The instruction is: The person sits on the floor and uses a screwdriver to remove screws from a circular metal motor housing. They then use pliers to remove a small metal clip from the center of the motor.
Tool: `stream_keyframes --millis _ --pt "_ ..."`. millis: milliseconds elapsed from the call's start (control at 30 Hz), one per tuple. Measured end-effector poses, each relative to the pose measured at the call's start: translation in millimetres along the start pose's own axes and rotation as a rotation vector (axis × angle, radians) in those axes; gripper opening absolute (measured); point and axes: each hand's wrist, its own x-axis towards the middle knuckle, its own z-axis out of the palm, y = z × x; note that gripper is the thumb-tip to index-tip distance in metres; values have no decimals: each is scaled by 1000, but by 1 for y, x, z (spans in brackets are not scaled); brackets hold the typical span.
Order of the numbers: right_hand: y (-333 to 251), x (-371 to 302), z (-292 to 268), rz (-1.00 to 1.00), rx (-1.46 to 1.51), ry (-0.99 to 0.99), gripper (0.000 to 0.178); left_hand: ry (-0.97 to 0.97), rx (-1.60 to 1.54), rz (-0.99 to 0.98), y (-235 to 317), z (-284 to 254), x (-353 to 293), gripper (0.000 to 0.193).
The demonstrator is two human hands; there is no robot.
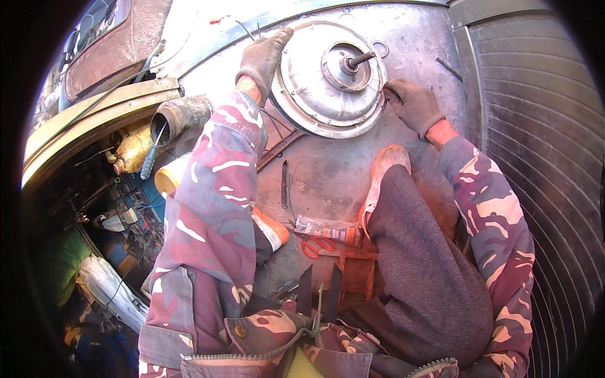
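A round silver metal hub motor (309,82), with a shaft (361,59) standing up from its centre, rests on the worn metal floor in front of me. My left hand (263,58), in a dark knitted glove, grips its upper left rim, with the fingers partly hidden behind the edge. On the opposite side my right hand (414,106), gloved too, has its curled fingers closed at the right rim. What the fingertips do under the edge is hidden. Thin cables come out beside the left hand and below the motor.
Between my feet lie red-handled scissors (317,246), a clear packet (328,229) and a rusty metal frame (353,271). A dark slim tool (285,184) lies nearer the motor. At left are a metal cylinder (189,116), a screwdriver (149,162) and clutter; a ribbed shutter (535,126) borders the right.
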Motion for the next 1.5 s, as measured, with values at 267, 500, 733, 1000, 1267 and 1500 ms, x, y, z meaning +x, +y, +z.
stream_keyframes --millis 267,500,733,1000,1267,1500 --pt "7 -3 18 219 241 -113 36 -18 45 62 0 0 -1 63" --pt "16 -5 36 281 368 -87 53 52 93 -80 17 11 -13 43" --pt "19 -8 40 251 414 -79 56 138 263 -111 0 4 -43 52" --pt "10 -10 45 574 986 -86 40 308 96 31 -7 15 -53 69" --pt "1 -14 45 616 911 -54 35 258 -9 -58 2 18 -55 63" --pt "6 -17 50 543 830 -53 37 127 -103 47 -19 13 -73 85"
